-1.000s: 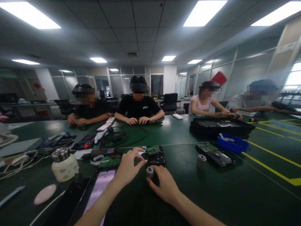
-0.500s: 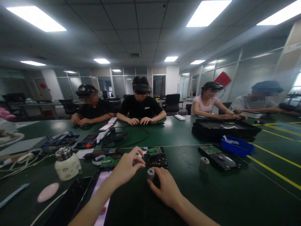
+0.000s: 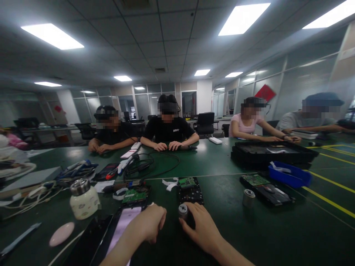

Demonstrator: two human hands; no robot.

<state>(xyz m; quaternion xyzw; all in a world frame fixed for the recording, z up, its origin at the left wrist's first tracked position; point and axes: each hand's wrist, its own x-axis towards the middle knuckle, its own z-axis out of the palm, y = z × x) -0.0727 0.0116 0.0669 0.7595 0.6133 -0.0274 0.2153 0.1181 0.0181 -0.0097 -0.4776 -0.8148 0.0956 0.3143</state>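
Note:
My right hand (image 3: 202, 226) rests on the green table with thumb and fingers around a small upright metal cylinder (image 3: 183, 212), whose top shows dark holes. My left hand (image 3: 154, 222) is to its left, apart from it, with the fingers curled downward; whatever they hold, if anything, is hidden. Just beyond the cylinder lies a black hard drive with a green circuit board (image 3: 187, 183), and white paper strips (image 3: 169, 183) are beside it. Under my left forearm is a phone with a lit, pale purple screen (image 3: 124, 226).
At left stand a cream flask (image 3: 84, 201), a pink oval object (image 3: 62, 234) and cables. Another green board (image 3: 134, 196) lies near the phone. To the right are a second metal cylinder (image 3: 249, 198), another drive (image 3: 273, 193), a blue tray (image 3: 290, 176) and black trays (image 3: 273, 153). Several people sit opposite.
My left hand has moved down and back from near the cylinder and drive, its fingers now curled. My right hand stays on the cylinder. The whole view has shifted slightly.

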